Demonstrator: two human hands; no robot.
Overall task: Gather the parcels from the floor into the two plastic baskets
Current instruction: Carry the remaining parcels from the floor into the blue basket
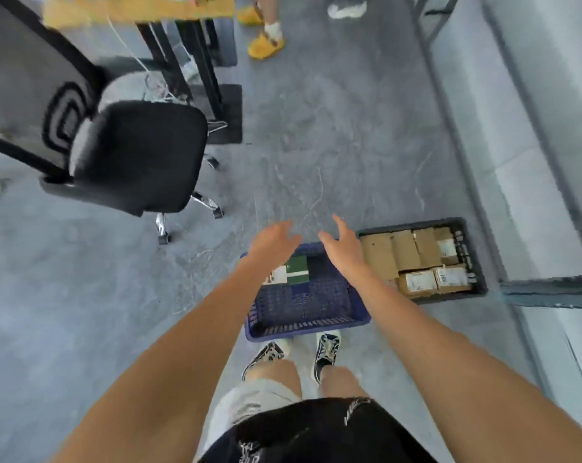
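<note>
A blue plastic basket (316, 324) stands on the floor just in front of my feet. A green and white parcel (294, 269) lies in its far left corner. To its right sits a black plastic basket (476, 262) packed with several brown cardboard parcels (406, 252). My left hand (274, 240) hovers over the blue basket's far left edge, fingers spread and holding nothing. Over the far right edge, my right hand (344, 243) is likewise spread and holds nothing.
A black office chair (132, 155) on castors stands to the left. Behind it is a yellow-topped desk (142, 8) with black legs and loose cables. Another person's feet in yellow slippers (266, 45) are at the back. A grey shelf frame (517, 162) runs along the right.
</note>
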